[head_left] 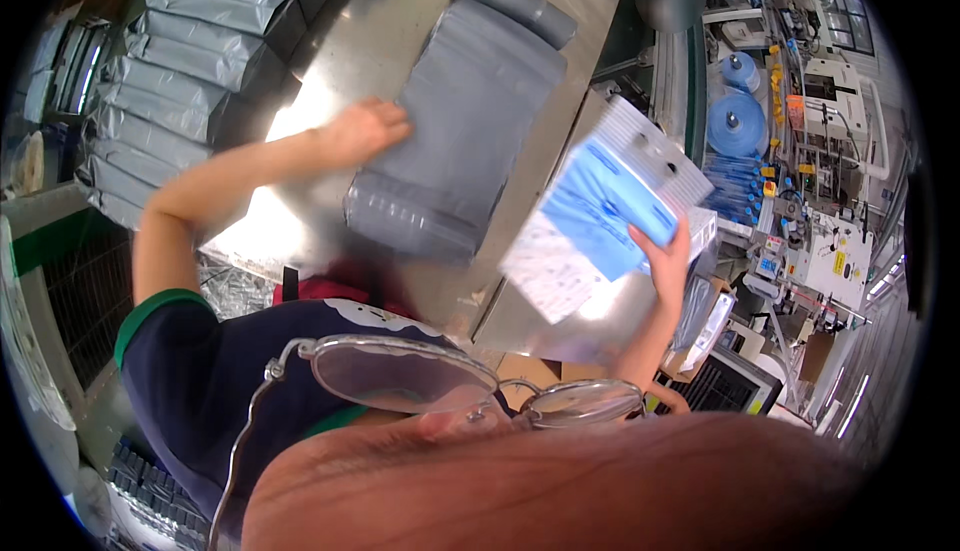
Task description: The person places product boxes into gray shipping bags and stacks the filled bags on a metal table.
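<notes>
Across the upper middle of the frame, a shiny metal worktable (pixel 350 41), edges bent by the wide lens. Down the right side, crowded white and grey factory machinery (pixel 838 101). At upper left, a row of grey plastic-wrapped bundles (pixel 195 46), packed closely side by side. At upper centre, lying slantwise on the metal, a pile of grey plastic (pixel 470 121), seemingly flat bags, with a rolled or folded end toward the top of the frame. Right of centre, tilted and held clear of the pile, a flat blue-and-white package (pixel 600 211) with a striped top and a hanging hole. Just below and right of its middle, the right hand (pixel 668 261), gripping the package by its edge, thumb across the front, other fingers mostly hidden behind. Left of centre, the left hand (pixel 365 134), blurred, fingers loosely curled, at the near left edge of the grey pile; cannot tell whether touching or just beside. Step in hand, by judgement: readying a grey bag for the package, not yet inside one. Next, likely calling for a lift of only the uppermost edge with the left fingers, package kept flat and steady.
</notes>
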Available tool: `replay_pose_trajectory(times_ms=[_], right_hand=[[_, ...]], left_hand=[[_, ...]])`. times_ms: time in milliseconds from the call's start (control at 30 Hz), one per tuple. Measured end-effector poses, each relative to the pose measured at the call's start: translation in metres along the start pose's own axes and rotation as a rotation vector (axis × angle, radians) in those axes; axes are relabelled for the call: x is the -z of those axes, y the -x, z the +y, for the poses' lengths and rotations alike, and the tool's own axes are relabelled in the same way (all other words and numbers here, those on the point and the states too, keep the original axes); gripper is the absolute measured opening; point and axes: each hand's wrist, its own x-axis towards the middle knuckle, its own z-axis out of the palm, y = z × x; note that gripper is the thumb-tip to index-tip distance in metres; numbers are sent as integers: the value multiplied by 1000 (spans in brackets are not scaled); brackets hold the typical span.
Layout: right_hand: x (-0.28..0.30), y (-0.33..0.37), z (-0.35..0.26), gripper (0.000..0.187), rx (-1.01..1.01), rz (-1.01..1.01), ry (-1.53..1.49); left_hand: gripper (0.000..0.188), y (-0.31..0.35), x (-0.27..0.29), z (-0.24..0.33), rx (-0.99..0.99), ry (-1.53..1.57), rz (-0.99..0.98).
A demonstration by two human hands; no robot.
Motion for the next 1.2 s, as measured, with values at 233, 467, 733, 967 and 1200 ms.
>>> replay_pose_trajectory(times_ms=[233,467,733,967,1200], right_hand=[[-65,-12,56,50,-213,-78,-600],[-164,10,125,55,-262,-303,-563],[-191,36,111,32,7,-270,-295],[-217,10,52,63,46,-152,392],[-241,3,81,51,16,290,230]], left_hand=[[17,13,-101,65,218,119,-114],[19,75,-99,75,-75,265,110],[24,29,-118,43,89,-225,-154],[17,-27,-104,27,648,240,-165],[8,-14,-78,76,501,53,147]])
